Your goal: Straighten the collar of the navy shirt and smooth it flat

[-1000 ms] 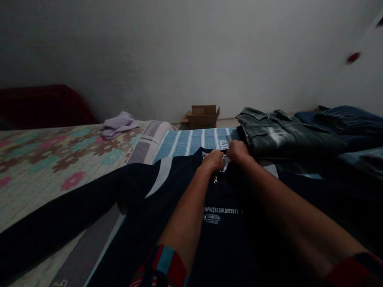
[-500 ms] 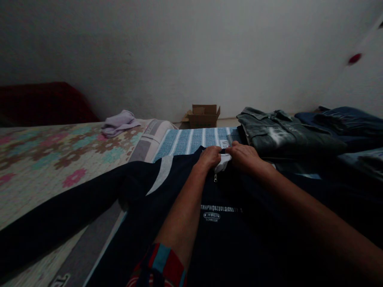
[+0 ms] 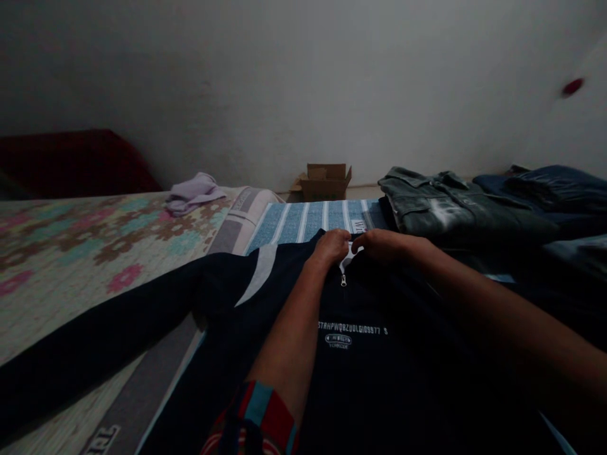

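Note:
A dark navy zip-neck sweatshirt (image 3: 360,373) lies spread out face up, with white lettering on the chest and a pale stripe at the shoulder. Its left-hand sleeve stretches out across the bed. At the collar, my left hand (image 3: 334,245) pinches the left edge of the neckline. Beside it, my right hand (image 3: 379,245) has its fingers closed on the other collar edge. Between the two hands the white inner collar shows, with a metal zip pull (image 3: 344,280) just below. My fingertips are partly hidden behind the collar.
Under the sweatshirt are a blue striped cloth (image 3: 303,221) and a flowered bedspread (image 3: 156,227). A lilac cloth (image 3: 194,193) lies at the back left. Folded green denim garments (image 3: 455,205) and dark jeans (image 3: 559,189) are piled right. An open cardboard box (image 3: 325,183) stands by the wall.
My right hand has shifted slightly at the collar, its fingers now curled lower over the edge. The white inner collar shows less. The view has shifted a little.

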{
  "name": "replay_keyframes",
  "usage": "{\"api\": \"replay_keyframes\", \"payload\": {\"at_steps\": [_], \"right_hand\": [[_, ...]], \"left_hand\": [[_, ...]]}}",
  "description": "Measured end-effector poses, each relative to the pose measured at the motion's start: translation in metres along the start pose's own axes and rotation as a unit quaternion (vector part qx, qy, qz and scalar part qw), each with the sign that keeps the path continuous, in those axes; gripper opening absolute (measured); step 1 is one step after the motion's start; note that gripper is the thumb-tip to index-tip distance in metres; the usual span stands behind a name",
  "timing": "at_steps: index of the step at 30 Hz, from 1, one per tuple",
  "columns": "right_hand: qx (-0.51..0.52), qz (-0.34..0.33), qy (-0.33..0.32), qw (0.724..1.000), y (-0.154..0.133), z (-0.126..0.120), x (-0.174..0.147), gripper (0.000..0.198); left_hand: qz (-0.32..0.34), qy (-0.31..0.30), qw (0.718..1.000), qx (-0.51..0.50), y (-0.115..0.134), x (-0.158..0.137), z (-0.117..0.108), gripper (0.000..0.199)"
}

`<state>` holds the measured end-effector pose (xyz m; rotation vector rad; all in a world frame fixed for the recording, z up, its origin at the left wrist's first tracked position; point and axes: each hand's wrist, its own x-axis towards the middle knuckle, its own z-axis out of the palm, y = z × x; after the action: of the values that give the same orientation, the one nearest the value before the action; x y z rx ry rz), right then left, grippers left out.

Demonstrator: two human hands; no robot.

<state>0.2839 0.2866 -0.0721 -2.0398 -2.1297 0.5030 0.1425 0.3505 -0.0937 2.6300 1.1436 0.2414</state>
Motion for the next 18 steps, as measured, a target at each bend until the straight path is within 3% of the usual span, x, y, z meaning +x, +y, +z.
{"api": "replay_keyframes", "payload": {"at_steps": [3,4,11,18], "right_hand": [[0.019,-0.058,-0.091,0.994,0.004,0.003,0.007,0.042],[0.029,-0.066,-0.094,0.993,0.006,0.004,0.008,0.041],[0.101,-0.114,-0.074,0.986,0.020,0.011,-0.006,0.042],[0.031,-0.118,-0.025,0.992,0.016,0.019,-0.004,0.022]], "left_hand": [[0.000,0.010,1.000,-0.006,-0.001,0.000,0.001,0.025],[0.000,0.013,1.000,-0.008,-0.002,0.000,0.001,0.025],[-0.012,0.037,0.999,-0.016,-0.006,0.001,0.007,0.023],[-0.024,0.057,0.998,-0.028,-0.004,0.000,0.009,0.023]]}}
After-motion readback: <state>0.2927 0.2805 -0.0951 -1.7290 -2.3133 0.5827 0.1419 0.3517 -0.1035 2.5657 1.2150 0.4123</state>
